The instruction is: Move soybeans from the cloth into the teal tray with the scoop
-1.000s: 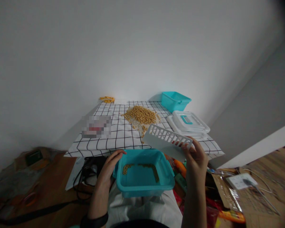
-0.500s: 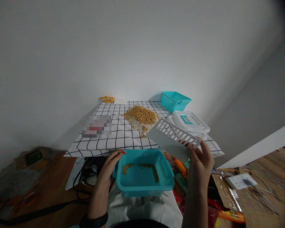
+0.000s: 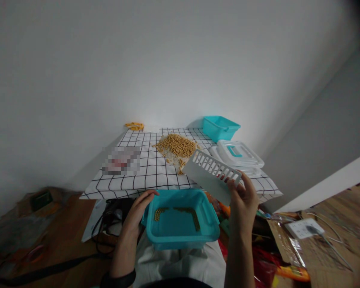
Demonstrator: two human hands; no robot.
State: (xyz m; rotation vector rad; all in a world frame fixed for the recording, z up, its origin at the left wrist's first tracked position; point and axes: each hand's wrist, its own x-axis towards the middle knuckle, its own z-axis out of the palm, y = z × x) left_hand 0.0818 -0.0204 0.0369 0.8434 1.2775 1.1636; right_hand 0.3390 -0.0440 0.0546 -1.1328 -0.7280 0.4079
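A teal plastic bin (image 3: 183, 239) rests on my lap, with some yellow beans (image 3: 157, 214) lying along its inner edges. Around the bin's left rim, my left hand (image 3: 139, 211) is closed, fingertips at the far left corner. My right hand (image 3: 242, 195) pinches the right end of a white plastic plate (image 3: 206, 178) with a row of slots along its upper edge. The plate is tilted over the table's front edge, above and right of the bin. Beyond it, a heap of yellow beans (image 3: 180, 145) lies mixed with pale grains (image 3: 173, 158) on the checked cloth.
The checked cloth (image 3: 132, 181) covers a table against the wall. A second teal bin (image 3: 217, 129) stands at the back right, near clear lids (image 3: 238, 154). A yellow object (image 3: 134, 126) lies back left. A power strip (image 3: 305, 228) and bags are on the floor.
My right hand has shifted left with the slotted plate, bringing it closer to the bin. My left hand and the bin stay nearly in place.
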